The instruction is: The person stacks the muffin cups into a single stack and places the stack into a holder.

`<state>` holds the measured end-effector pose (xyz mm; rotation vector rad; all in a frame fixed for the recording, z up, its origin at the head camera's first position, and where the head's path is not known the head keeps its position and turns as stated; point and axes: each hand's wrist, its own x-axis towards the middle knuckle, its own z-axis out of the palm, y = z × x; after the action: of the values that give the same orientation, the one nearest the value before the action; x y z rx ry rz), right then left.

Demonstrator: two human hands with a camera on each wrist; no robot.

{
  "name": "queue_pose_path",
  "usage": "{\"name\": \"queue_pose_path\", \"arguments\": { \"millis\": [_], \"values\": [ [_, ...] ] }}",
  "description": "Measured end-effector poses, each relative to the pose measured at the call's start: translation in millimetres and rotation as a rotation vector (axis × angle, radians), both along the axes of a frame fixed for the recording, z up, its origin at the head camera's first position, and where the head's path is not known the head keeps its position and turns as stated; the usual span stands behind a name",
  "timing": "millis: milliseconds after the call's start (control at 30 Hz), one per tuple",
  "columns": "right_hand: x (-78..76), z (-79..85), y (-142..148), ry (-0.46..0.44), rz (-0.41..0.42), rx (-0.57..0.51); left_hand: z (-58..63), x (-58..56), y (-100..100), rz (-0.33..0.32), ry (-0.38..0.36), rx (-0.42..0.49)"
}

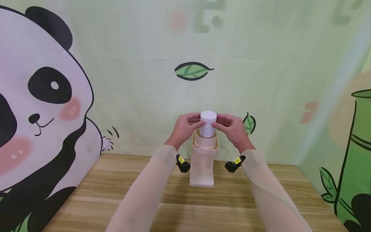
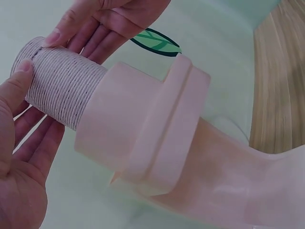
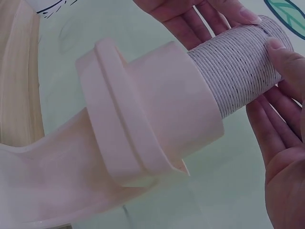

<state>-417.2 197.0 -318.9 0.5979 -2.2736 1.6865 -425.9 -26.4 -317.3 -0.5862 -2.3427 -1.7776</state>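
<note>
A white cylinder (image 1: 207,129) wound with thin cord stands upright in the round collar (image 1: 205,141) of a pale pink plastic stand (image 1: 202,169). In the wrist views the cord-wrapped cylinder (image 2: 59,78) rises well out of the collar (image 3: 178,95). My left hand (image 1: 185,127) grips it from the left, thumb near the upper rim and fingers behind. From the right, my right hand (image 1: 232,129) holds it the same way. Both thumbs (image 3: 284,57) press close together on the cord near the top. The cylinder's lower end is hidden inside the collar.
The stand rests on a wood-grain table (image 1: 130,190), near its back edge. Behind it hangs a pale green backdrop (image 1: 139,80) printed with a panda (image 1: 52,106) and leaves. A small black camera (image 1: 183,163) is strapped at each wrist.
</note>
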Motion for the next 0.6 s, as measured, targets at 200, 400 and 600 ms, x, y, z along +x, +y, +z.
{"name": "queue_pose_path", "arguments": {
  "millis": [200,400,600],
  "values": [
    [-1.4,-5.5,0,-0.026,0.000,0.024,-5.6,-1.1,0,0.001,0.011,-0.006],
    [-0.7,-9.3,0,-0.045,-0.001,0.037,-11.4,-3.1,-1,-0.015,0.021,-0.008],
    [0.9,-11.6,-1,-0.057,0.009,0.029,-16.7,-4.4,-2,-0.019,0.020,-0.009]
  ]
}}
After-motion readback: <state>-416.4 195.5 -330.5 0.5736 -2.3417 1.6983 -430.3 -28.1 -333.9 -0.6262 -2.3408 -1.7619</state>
